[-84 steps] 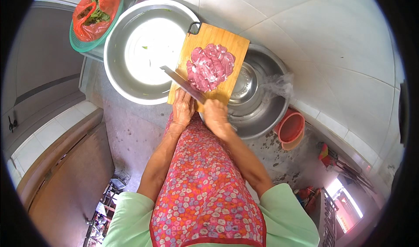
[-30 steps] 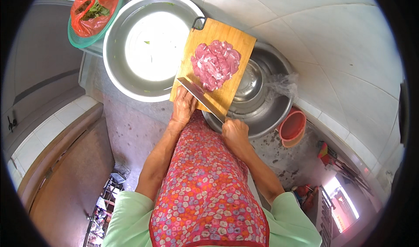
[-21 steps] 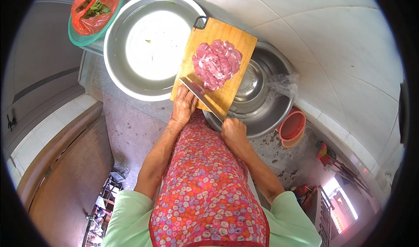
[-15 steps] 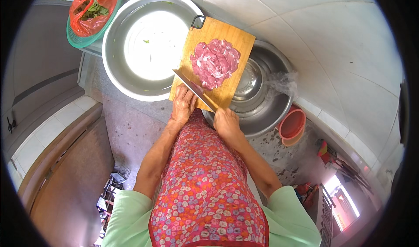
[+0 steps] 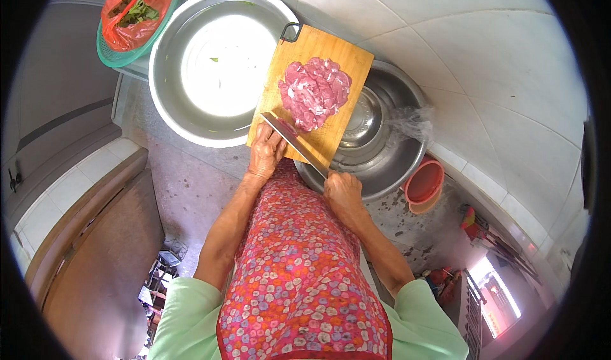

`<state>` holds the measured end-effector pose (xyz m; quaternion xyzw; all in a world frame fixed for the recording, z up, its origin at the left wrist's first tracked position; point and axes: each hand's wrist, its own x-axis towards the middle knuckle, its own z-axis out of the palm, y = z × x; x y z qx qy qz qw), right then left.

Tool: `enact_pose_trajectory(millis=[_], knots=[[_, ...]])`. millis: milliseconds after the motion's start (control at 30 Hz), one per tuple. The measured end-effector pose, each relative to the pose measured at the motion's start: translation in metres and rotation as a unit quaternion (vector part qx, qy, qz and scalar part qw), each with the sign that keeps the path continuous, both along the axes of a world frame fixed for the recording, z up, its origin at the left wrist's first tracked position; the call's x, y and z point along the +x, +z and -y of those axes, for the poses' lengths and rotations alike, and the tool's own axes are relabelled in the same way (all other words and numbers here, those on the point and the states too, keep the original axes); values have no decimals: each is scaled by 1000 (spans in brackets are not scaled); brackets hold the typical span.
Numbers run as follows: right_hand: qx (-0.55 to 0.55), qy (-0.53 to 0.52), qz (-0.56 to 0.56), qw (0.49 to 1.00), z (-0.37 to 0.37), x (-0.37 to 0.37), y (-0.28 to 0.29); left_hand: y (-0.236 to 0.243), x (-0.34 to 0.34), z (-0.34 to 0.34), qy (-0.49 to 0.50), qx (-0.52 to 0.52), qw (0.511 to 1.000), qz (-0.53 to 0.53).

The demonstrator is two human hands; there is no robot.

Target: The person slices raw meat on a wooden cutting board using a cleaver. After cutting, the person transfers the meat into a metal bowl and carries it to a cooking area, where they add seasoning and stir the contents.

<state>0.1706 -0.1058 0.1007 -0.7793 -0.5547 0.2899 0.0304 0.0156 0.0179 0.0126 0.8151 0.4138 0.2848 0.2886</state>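
Note:
A wooden cutting board [image 5: 328,145] with a black handle rests across two metal basins. Sliced raw meat [image 5: 314,92] is heaped on its middle. My right hand [image 5: 343,193] is closed round the handle of a kitchen knife [image 5: 296,145], whose blade slants up and left across the board's near end. Bent fingers of my left hand [image 5: 266,151] press at the board's near left corner, close against the blade. A small piece of meat [image 5: 287,128] shows just beyond the blade; whatever lies under my left fingers is mostly hidden.
At left, a large metal basin [image 5: 167,99] holds water with green bits. The right basin [image 5: 407,83] contains a smaller metal bowl [image 5: 366,118] and a clear plastic bag [image 5: 410,123]. A red plastic tub [image 5: 425,183] stands beside it. Greens in a red bag [image 5: 130,32] fill a green basket [image 5: 108,56].
My right hand and the knife have shifted right and toward me, drawing the blade back along my left fingers. The left hand and meat pile stay nearly in place.

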Motion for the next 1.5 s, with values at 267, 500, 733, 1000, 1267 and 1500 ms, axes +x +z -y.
enact_pose_trajectory(millis=[267, 500, 733, 1000, 1267, 1500], knots=[[-65, -2, -41, 997, -14, -4, -7, 1, -1, -1, -11, 5, 1000, 11], [-49, -10, -31, 998, -41, -18, -11, 5, -1, -2, -11, 18, 1000, 7], [-191, -7, -30, 981, -7, 6, 2, -4, 0, 1, -2, -13, 1000, 5], [-91, 28, -32, 995, -58, -24, -7, 3, -1, 2, 7, -4, 1000, 14], [-86, 7, 26, 996, -5, -6, -19, -9, 1, 4, 31, -29, 998, 47], [-87, 29, -4, 996, -39, -13, -20, -6, 1, 3, 21, 5, 999, 28]])
